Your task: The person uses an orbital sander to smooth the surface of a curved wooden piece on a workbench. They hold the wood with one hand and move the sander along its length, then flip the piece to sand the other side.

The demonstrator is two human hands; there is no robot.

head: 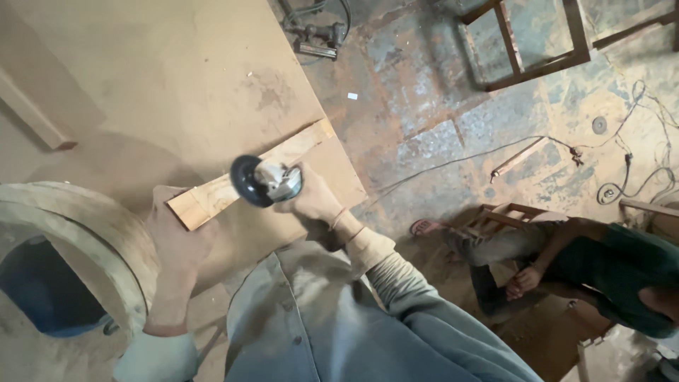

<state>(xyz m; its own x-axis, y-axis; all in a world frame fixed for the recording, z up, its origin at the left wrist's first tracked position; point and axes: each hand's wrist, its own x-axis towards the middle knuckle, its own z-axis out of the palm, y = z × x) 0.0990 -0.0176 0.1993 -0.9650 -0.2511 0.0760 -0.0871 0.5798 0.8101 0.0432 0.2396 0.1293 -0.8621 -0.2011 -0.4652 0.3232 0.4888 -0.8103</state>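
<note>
A pale wooden plank lies slanted on a large brown board table. My left hand presses down on the plank's near end. My right hand grips an angle grinder whose dark round disc sits on the plank near its middle. Both arms wear grey-blue sleeves, dusty with sawdust.
A curved wooden hoop stands at the left over a blue container. Another person sits on the floor at the right beside a small wooden frame. Cables, a wooden chair frame and a tool lie on the dusty floor.
</note>
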